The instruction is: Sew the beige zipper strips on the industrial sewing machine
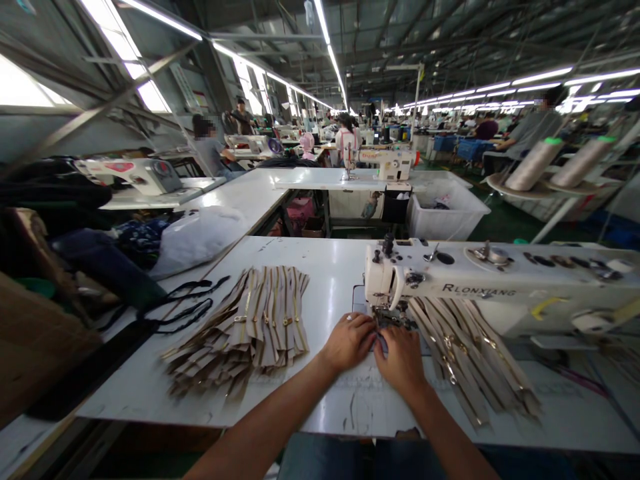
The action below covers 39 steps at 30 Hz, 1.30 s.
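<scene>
My left hand [349,339] and my right hand [403,357] meet at the front of a white sewing machine [450,287], just below its needle area. Both have their fingers curled and pressed down at the needle plate. A small dark bit shows between the fingertips, but what they hold is mostly hidden. Left of my hands lies a thick, fanned-out pile of beige zippers [255,320] with gold teeth and pulls. To the right, under the machine's arm, several more beige zippers [467,360] lie spread beside my right hand.
Black straps [187,300] lie on the white table [330,267] at left, near a cardboard box [40,340] and a white plastic bag [197,237]. Two thread cones [535,163] stand at the right. Beyond are a white bin [445,217], another sewing machine [387,163] and people at work.
</scene>
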### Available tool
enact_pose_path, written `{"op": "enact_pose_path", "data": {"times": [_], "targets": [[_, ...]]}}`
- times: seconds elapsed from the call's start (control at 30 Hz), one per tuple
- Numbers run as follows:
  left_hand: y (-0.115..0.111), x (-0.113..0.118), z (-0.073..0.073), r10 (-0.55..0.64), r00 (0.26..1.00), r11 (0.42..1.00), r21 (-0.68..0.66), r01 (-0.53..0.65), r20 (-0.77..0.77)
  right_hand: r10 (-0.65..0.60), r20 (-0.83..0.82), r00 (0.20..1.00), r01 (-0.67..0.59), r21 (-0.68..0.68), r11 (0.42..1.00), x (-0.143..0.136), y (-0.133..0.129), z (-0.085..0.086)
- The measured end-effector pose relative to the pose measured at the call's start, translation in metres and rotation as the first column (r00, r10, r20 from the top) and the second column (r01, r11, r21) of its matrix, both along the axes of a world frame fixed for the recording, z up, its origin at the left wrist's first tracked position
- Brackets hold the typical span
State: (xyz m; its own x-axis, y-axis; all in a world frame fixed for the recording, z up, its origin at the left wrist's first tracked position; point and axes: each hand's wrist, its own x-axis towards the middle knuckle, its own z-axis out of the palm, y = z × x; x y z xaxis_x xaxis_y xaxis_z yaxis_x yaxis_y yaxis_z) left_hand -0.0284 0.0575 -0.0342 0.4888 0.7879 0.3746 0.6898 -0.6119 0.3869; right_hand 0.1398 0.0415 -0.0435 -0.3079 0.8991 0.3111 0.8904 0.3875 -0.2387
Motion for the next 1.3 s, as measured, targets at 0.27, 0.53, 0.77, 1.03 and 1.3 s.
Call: {"op": "enact_pose_path", "data": {"times": [0.27,0.53,0.77,1.03,1.3], "targets": [[0.0,-0.001,0.0,0.091,0.994,0.995,-0.035,-0.094,-0.064,0.002,0.039,0.999,-0.002,0.015,1.0,-0.006,0.005,-0.004],[0.001,-0.001,0.0,0.135,0.985,0.988,-0.061,-0.142,-0.105,0.029,-0.039,0.999,-0.027,0.061,0.998,-0.005,0.001,-0.012],[0.001,-0.001,-0.001,0.138,0.983,0.987,-0.06,-0.146,-0.12,0.069,-0.082,0.994,-0.06,0.109,0.992,-0.003,-0.001,-0.015],[0.001,-0.002,-0.003,0.127,0.985,0.989,-0.06,-0.134,-0.114,0.113,-0.111,0.987,-0.097,0.144,0.985,-0.003,-0.002,-0.014],[0.003,-0.001,0.003,0.116,0.973,0.988,-0.079,-0.134,-0.197,0.127,-0.177,0.976,-0.105,0.13,0.986,-0.004,0.0,-0.018]]}}
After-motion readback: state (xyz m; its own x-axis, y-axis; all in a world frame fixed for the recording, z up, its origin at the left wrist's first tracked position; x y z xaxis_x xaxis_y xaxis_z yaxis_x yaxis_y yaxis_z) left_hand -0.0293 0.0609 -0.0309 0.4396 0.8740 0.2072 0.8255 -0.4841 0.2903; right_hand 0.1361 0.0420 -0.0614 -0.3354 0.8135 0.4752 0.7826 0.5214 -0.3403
